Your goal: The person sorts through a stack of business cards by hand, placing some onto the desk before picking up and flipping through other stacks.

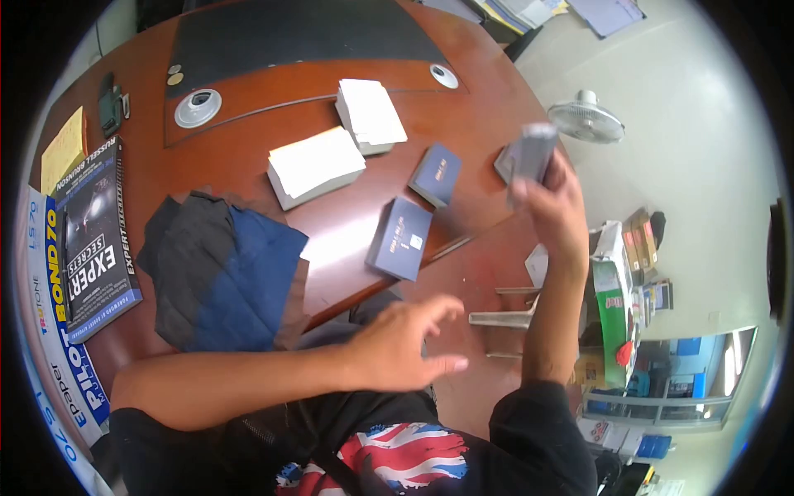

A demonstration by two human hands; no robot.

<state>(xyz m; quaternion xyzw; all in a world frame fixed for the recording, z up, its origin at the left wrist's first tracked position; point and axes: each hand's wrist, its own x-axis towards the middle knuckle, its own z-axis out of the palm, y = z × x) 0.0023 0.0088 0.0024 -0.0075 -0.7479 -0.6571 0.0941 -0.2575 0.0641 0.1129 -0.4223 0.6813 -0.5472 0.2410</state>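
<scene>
My right hand (pixel 552 207) is raised at the table's right edge, fingers closed round a small grey block-like thing (pixel 536 150), blurred by motion. Just behind it, another small dark flat thing (pixel 502 165) lies on the table, partly covered. My left hand (pixel 405 343) hangs in front of the table edge with fingers apart, holding nothing. Nearest to it is a dark blue box (pixel 399 240) with small print and a white sticker. A second dark blue box (pixel 436 175) lies beyond that one. Two white stacks of paper or cards, a nearer one (pixel 317 168) and a farther one (pixel 370 116), stand left of the boxes.
A folded dark and blue cloth (pixel 227 273) lies on the wooden table (pixel 256 107). At the left are a black book (pixel 99 240) and reams of paper (pixel 62 314). A white fan (pixel 587 118), a stool (pixel 504 318) and a green carton (pixel 614 322) are at the right.
</scene>
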